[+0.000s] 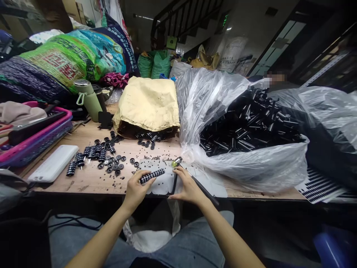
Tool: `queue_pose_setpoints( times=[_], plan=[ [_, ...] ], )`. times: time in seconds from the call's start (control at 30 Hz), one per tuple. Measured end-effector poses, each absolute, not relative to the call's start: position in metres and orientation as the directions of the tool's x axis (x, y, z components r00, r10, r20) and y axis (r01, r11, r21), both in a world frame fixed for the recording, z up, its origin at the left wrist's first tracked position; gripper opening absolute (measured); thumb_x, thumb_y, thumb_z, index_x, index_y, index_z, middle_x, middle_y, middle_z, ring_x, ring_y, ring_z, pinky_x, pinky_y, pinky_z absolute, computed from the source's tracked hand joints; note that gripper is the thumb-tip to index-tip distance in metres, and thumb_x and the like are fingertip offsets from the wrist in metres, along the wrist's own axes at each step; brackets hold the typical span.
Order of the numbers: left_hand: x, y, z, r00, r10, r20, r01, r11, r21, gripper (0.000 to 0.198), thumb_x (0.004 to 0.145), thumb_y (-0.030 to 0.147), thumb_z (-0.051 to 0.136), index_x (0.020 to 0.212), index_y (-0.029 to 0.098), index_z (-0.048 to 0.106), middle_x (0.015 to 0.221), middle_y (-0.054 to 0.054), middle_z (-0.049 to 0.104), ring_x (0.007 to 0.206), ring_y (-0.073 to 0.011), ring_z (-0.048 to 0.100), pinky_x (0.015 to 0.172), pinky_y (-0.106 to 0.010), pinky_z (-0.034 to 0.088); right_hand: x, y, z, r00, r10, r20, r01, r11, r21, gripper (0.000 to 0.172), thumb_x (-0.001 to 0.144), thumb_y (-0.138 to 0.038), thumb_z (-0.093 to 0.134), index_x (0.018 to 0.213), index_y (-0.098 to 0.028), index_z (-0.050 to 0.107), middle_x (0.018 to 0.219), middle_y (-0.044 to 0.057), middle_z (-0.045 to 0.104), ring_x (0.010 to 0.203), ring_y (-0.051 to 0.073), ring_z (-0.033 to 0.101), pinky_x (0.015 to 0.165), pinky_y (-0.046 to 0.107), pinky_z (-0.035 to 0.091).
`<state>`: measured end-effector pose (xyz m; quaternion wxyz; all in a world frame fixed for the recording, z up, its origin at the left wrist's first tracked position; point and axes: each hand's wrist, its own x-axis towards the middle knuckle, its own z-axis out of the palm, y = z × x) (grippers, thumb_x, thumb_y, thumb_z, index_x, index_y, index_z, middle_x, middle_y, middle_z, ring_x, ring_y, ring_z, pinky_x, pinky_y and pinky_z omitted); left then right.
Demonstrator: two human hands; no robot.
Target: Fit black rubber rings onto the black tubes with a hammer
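No word or number can be read for certain. Large red characters outlined in white stand on the green part of the plump printed sack (44, 56), with smaller white ones along its dark blue edge, and faint print marks the white sack (233, 52) behind, while small green figures glow on a dark display (224, 20), all too blurred to make out

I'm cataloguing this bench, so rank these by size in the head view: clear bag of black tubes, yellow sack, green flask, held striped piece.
Largest to smallest:
Clear bag
Yellow sack
Green flask
Striped piece in the left hand
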<state>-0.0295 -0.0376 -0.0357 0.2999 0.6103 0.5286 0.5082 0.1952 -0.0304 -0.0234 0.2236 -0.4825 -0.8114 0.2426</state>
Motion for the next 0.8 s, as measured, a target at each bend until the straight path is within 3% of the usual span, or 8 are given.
queue_pose_setpoints(
  times=[0.13, 0.2, 0.27, 0.4, 0.47, 0.57, 0.67, 0.8],
  plan=[
    [-0.014, -0.016, -0.024, -0.229, 0.972, 0.061, -0.135, -0.094, 0.986, 0.03, 0.065, 0.035, 0.066, 0.087, 0.015, 0.06, 0.084, -0.004, 0.061, 0.081, -0.0163, 0.057, 0.074, -0.028, 0.044, 0.186, -0.04, -0.013, -0.414, 0.892, 0.179, 0.636, 0.424, -0.644, 0.098, 0.049, -0.054, 0.073, 0.128, -0.018, 0.028, 0.13, 0.015, 0.03, 0.124, 0.029, 0.029, 0.102, 0.043, 0.029],
    [-0.01, -0.006, -0.019, -0.25, 0.968, 0.015, -0.223, -0.073, 0.972, 0.034, 0.063, 0.035, 0.067, 0.089, 0.015, 0.059, 0.083, -0.003, 0.06, 0.078, -0.0145, 0.056, 0.073, -0.027, 0.044, 0.183, -0.045, -0.013, -0.421, 0.887, 0.19, 0.63, 0.436, -0.643, 0.104, 0.047, -0.055, 0.073, 0.13, -0.018, 0.024, 0.131, 0.015, 0.029, 0.125, 0.029, 0.026, 0.103, 0.044, 0.027],
    [-0.013, 0.0, -0.013, -0.221, 0.975, 0.029, -0.121, -0.057, 0.991, 0.034, 0.061, 0.035, 0.069, 0.086, 0.015, 0.059, 0.08, -0.002, 0.06, 0.074, -0.0138, 0.056, 0.069, -0.026, 0.043, 0.182, -0.049, -0.015, -0.427, 0.885, 0.185, 0.63, 0.438, -0.642, 0.108, 0.046, -0.056, 0.073, 0.132, -0.017, 0.021, 0.132, 0.016, 0.028, 0.126, 0.029, 0.024, 0.104, 0.044, 0.026],
    [-0.022, 0.003, -0.011, -0.016, 0.995, 0.095, 0.278, -0.087, 0.957, 0.025, 0.061, 0.038, 0.068, 0.073, 0.017, 0.061, 0.078, -0.003, 0.059, 0.07, -0.0145, 0.053, 0.064, -0.026, 0.042, 0.181, -0.056, -0.024, -0.41, 0.901, 0.14, 0.634, 0.392, -0.667, 0.111, 0.046, -0.056, 0.073, 0.133, -0.017, 0.019, 0.133, 0.017, 0.025, 0.126, 0.03, 0.025, 0.103, 0.046, 0.026],
    [-0.019, 0.003, -0.015, 0.011, 0.995, 0.097, 0.259, -0.097, 0.961, 0.025, 0.068, 0.04, 0.061, 0.079, 0.018, 0.057, 0.078, -0.001, 0.056, 0.066, -0.0128, 0.052, 0.061, -0.025, 0.041, 0.179, -0.059, -0.028, -0.399, 0.909, 0.118, 0.631, 0.366, -0.684, 0.11, 0.046, -0.056, 0.074, 0.133, -0.018, 0.02, 0.133, 0.017, 0.025, 0.125, 0.031, 0.026, 0.103, 0.047, 0.027],
    [-0.006, 0.003, -0.02, -0.04, 0.997, 0.059, -0.055, -0.061, 0.997, 0.03, 0.079, 0.043, 0.047, 0.098, 0.02, 0.046, 0.069, 0.003, 0.05, 0.059, -0.0097, 0.05, 0.06, -0.024, 0.042, 0.175, -0.061, -0.03, -0.39, 0.913, 0.124, 0.615, 0.358, -0.703, 0.111, 0.047, -0.054, 0.074, 0.134, -0.017, 0.018, 0.134, 0.017, 0.024, 0.126, 0.031, 0.024, 0.103, 0.047, 0.026],
    [0.004, 0.001, -0.016, -0.007, 0.998, -0.058, -0.409, 0.05, 0.911, 0.032, 0.081, 0.048, 0.041, 0.096, 0.02, 0.043, 0.063, 0.005, 0.044, 0.05, -0.0075, 0.045, 0.048, -0.02, 0.04, 0.173, -0.062, -0.028, -0.386, 0.912, 0.138, 0.587, 0.359, -0.726, 0.114, 0.049, -0.051, 0.075, 0.136, -0.017, 0.01, 0.136, 0.017, 0.021, 0.128, 0.03, 0.02, 0.103, 0.047, 0.027],
    [0.003, -0.004, -0.001, 0.187, 0.968, -0.168, -0.541, 0.245, 0.805, 0.036, 0.076, 0.046, 0.05, 0.099, 0.019, 0.046, 0.055, 0.007, 0.039, 0.036, -0.0036, 0.033, 0.03, -0.013, 0.022, 0.169, -0.059, -0.015, -0.383, 0.904, 0.191, 0.544, 0.388, -0.744, 0.113, 0.048, -0.049, 0.076, 0.135, -0.019, 0.012, 0.135, 0.017, 0.02, 0.128, 0.03, 0.02, 0.102, 0.046, 0.029]
  ],
)
